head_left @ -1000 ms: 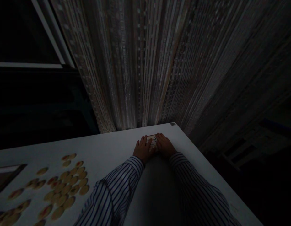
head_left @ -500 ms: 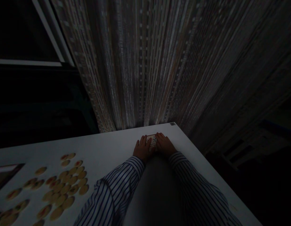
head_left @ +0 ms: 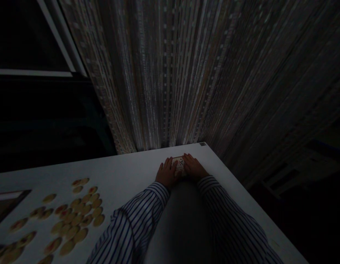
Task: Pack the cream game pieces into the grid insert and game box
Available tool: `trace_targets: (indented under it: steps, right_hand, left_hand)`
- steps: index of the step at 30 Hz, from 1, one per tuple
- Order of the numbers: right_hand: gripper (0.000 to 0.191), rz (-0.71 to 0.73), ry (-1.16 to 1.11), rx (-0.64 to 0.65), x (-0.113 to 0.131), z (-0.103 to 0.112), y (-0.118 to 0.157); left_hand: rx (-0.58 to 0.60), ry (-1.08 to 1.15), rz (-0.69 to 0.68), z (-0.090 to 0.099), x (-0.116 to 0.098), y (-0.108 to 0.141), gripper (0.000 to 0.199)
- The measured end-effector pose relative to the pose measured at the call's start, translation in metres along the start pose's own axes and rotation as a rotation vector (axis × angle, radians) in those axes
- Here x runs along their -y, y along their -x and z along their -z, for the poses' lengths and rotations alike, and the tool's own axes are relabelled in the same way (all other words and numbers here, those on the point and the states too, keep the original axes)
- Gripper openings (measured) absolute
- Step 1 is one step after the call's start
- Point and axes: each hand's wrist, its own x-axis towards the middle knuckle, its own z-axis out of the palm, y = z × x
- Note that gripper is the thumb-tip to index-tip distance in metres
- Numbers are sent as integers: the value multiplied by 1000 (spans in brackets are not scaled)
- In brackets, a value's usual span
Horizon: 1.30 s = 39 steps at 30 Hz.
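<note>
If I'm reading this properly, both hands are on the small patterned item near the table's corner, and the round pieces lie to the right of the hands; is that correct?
Not quite: the round pieces lie to the left of the hands, as the head view shows. The left hand and right hand are indeed on the patterned item near the table's corner.

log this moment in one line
left hand: touching pale, black-marked rectangular object | right hand: same | round tan discs: scattered on white table

light: very dim | striped curtain [head_left: 170, 73] behind white table [head_left: 125, 179] | pale frame [head_left: 32, 72] upper left
</note>
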Motion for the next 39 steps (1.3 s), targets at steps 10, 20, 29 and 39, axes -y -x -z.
trace_targets:
  steps: [10, 20, 29, 39]
  right_hand:
    - [51, -116, -56, 4, -12, -7, 5]
    - [55, -70, -32, 25, -13, 3, 38]
    - [55, -102, -29, 37, -9, 5, 39]
    - [56, 22, -106, -41, -15, 14, 40]
  left_hand:
    - [11, 14, 36, 3, -2, 2, 54]
    - [32, 23, 52, 7, -5, 1, 57]
    - [49, 104, 149, 25, -6, 23, 69]
    - [92, 60, 23, 40, -7, 39, 42]
